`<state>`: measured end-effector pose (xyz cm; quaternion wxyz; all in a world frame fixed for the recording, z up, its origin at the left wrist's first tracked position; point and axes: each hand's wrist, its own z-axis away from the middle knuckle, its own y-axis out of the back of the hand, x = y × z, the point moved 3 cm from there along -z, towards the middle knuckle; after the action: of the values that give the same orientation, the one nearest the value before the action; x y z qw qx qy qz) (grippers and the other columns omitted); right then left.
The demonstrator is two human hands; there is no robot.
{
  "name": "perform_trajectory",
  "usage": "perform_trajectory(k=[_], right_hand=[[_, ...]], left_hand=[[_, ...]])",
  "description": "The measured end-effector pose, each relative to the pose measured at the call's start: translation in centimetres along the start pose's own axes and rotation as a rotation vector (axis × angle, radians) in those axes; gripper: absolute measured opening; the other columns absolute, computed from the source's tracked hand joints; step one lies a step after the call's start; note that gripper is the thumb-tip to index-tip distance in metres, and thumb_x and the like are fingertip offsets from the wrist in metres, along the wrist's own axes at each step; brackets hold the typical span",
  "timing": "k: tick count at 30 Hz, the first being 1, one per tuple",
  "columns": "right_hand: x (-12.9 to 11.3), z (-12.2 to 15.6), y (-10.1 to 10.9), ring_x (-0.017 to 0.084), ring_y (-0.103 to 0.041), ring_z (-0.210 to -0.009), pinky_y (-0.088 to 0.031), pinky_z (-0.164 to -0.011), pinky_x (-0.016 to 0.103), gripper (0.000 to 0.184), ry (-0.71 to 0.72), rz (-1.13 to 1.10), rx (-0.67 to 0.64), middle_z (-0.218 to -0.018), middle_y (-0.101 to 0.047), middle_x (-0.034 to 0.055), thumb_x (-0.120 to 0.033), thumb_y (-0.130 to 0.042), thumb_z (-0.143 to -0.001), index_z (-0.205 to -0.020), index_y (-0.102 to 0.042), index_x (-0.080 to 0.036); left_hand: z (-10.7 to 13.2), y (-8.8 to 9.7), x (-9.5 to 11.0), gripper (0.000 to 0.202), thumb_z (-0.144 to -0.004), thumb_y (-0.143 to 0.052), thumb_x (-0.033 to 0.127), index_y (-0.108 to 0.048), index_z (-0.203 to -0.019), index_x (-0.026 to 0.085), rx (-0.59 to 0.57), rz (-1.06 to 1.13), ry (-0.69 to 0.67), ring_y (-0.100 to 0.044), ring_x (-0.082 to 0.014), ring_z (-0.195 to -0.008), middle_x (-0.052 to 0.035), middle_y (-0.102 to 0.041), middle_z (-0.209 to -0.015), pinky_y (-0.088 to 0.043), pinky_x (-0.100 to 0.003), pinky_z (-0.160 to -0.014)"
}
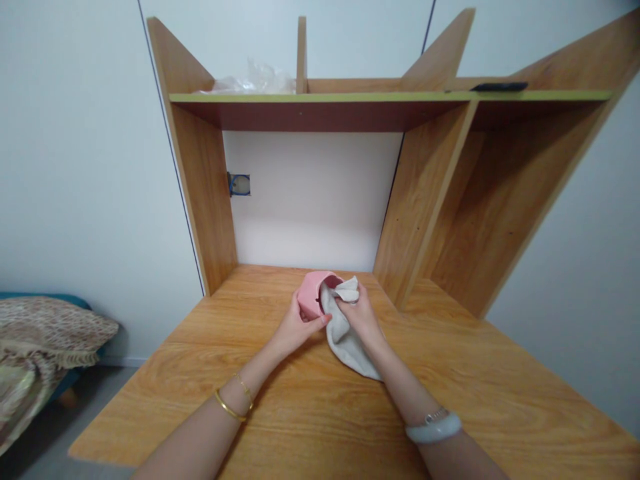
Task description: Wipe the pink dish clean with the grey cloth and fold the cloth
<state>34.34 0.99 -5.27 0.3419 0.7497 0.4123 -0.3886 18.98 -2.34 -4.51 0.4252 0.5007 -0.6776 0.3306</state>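
A small pink cup [311, 292] is tilted on its side above the wooden desk [210, 373], its mouth turned to the right. My left hand [294, 328] grips it from below and the left. My right hand [359, 312] clutches a white cloth [345, 337] and presses a bunched part of it at the cup's mouth. The loose end of the cloth hangs down onto the desk under my right wrist.
Wooden hutch shelves rise at the back of the desk, with a crumpled clear plastic bag [253, 80] on the upper left shelf and a dark flat object [499, 87] on the upper right. A bed with a patterned blanket [35, 347] lies at the left.
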Motion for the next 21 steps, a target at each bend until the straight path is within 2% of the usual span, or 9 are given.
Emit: perform_trajectory(k=[4,7,9,13,17,21], right_hand=[[-0.3,0.2,0.3,0.022,-0.061,-0.082,-0.047,-0.067,0.031,0.077,-0.018,0.187,-0.048,-0.093,-0.064,0.0128,-0.030,-0.062,-0.061,-0.127,-0.029,-0.010],[-1.1,0.5,1.0,0.022,-0.061,-0.073,-0.044,-0.059,0.027,0.087,0.006,0.396,-0.081,-0.082,-0.065,0.0109,-0.029,-0.064,-0.060,-0.134,-0.021,-0.008],[-2.0,0.8,1.4,0.020,-0.060,-0.066,-0.040,-0.055,0.025,0.085,0.046,0.517,-0.105,-0.074,-0.065,0.0081,-0.026,-0.060,-0.065,-0.137,-0.017,-0.010],[-3.8,1.2,1.8,0.019,-0.058,-0.059,-0.036,-0.054,0.024,0.073,0.193,0.666,-0.135,-0.061,-0.061,0.0024,-0.027,-0.049,-0.075,-0.139,-0.016,-0.014],[-4.4,1.6,1.4,0.020,-0.057,-0.060,-0.037,-0.057,0.026,0.073,0.301,0.688,-0.175,-0.057,-0.059,0.0015,-0.031,-0.050,-0.074,-0.138,-0.020,-0.015],[-3.9,1.8,1.0,0.020,-0.057,-0.058,-0.037,-0.054,0.025,0.072,0.273,0.580,-0.252,-0.062,-0.061,0.0022,-0.026,-0.048,-0.074,-0.138,-0.019,-0.015]], left_hand=[[0.1,1.0,0.9,0.070,-0.066,-0.067,0.040,-0.036,-0.123,0.014,0.019,-0.244,-0.029,-0.051,-0.0219,-0.108,-0.0135,-0.051,-0.121,-0.039,-0.034,-0.093],[0.5,1.3,1.8,0.081,-0.058,-0.071,0.044,-0.038,-0.126,0.015,-0.019,-0.574,-0.003,-0.054,-0.0281,-0.102,-0.0133,-0.058,-0.112,-0.040,-0.038,-0.089],[0.7,1.3,2.2,0.086,-0.054,-0.072,0.048,-0.039,-0.127,0.016,-0.036,-0.738,0.020,-0.056,-0.0313,-0.097,-0.0131,-0.061,-0.106,-0.041,-0.039,-0.085],[0.9,1.2,2.8,0.088,-0.055,-0.068,0.050,-0.036,-0.130,0.018,-0.033,-0.880,0.014,-0.060,-0.0319,-0.089,-0.0120,-0.063,-0.102,-0.042,-0.039,-0.081],[0.9,1.4,2.8,0.078,-0.064,-0.060,0.045,-0.032,-0.133,0.022,-0.063,-1.040,-0.004,-0.061,-0.0297,-0.085,-0.0087,-0.066,-0.096,-0.042,-0.037,-0.080],[0.9,1.6,2.7,0.077,-0.065,-0.058,0.044,-0.030,-0.133,0.024,-0.074,-1.062,-0.042,-0.062,-0.0285,-0.082,-0.0079,-0.064,-0.098,-0.043,-0.036,-0.077]])
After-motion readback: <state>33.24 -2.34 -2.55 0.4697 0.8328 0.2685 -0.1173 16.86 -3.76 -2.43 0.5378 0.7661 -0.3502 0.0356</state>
